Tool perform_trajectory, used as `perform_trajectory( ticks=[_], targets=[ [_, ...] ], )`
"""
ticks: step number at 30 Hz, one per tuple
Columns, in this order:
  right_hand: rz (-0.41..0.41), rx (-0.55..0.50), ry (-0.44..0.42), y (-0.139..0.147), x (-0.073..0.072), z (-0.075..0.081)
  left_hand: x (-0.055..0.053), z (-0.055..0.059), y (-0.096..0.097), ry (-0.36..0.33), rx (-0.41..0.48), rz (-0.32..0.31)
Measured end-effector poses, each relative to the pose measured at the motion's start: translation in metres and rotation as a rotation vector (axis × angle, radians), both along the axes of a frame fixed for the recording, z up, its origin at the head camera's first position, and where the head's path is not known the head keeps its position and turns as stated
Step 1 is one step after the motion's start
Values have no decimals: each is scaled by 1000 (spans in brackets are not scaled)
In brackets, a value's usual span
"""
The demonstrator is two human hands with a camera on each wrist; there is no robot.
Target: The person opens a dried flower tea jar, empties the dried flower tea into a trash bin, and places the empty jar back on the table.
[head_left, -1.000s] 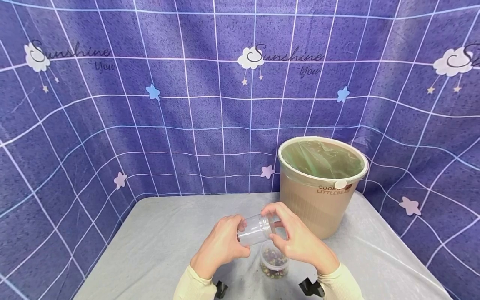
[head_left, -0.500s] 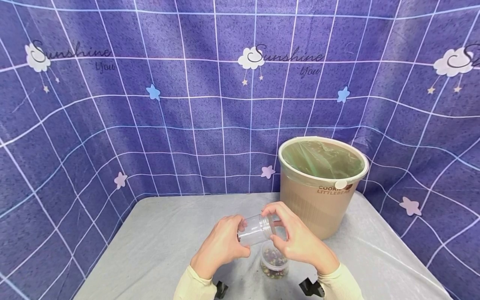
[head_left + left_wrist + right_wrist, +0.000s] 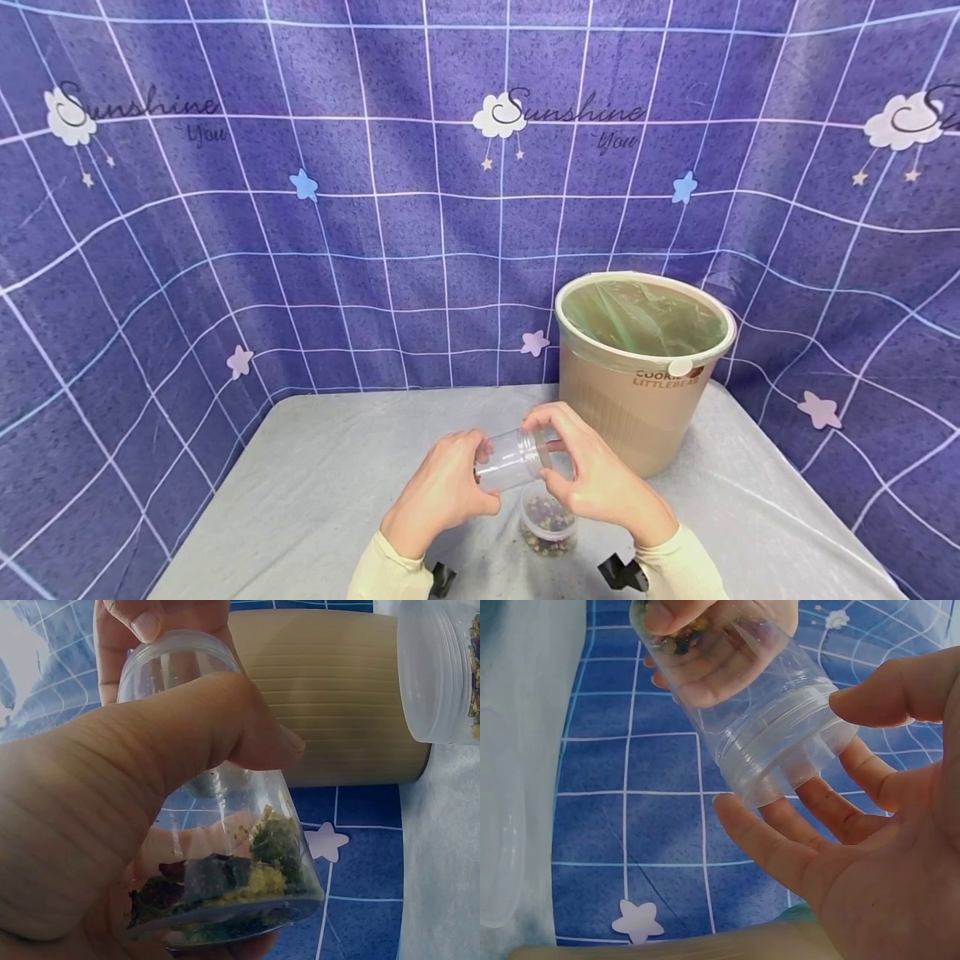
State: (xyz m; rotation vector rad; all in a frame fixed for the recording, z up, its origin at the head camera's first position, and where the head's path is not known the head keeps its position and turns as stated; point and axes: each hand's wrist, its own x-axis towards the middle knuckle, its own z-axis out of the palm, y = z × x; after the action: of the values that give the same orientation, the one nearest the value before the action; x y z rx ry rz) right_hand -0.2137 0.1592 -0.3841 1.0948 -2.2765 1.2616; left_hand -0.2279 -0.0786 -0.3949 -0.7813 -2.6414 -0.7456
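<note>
A clear plastic jar is tilted above the table, its ribbed end toward the right. My left hand grips its base end, thumb across the side in the left wrist view. Dark and yellow dried bits lie at the jar's bottom. The fingertips and thumb of my right hand hold the ribbed translucent end; whether this is a lid or the bare rim, I cannot tell. Just below, a second clear jar with several small dried buds or flowers stands upright on the table.
A beige bin with a green liner bag stands at the back right of the grey-covered table. Blue patterned cloth encloses the back and sides. Small crumbs lie near the second jar.
</note>
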Motion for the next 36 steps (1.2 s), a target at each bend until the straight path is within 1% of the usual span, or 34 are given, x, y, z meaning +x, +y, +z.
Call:
perform_trajectory(
  ticks=[14,19,29,36],
  targets=[
    [-18,16,14,2,-2,-2,1,0,0,-7,3,-3],
    [-9,6,20,2,-2,-2,1,0,0,-7,4,-4],
    [20,-25,19,2,-1,0,1,-1,0,21,1,-1],
    [14,-22,29,4,-1,1,1,0,-1,19,2,2]
  ],
)
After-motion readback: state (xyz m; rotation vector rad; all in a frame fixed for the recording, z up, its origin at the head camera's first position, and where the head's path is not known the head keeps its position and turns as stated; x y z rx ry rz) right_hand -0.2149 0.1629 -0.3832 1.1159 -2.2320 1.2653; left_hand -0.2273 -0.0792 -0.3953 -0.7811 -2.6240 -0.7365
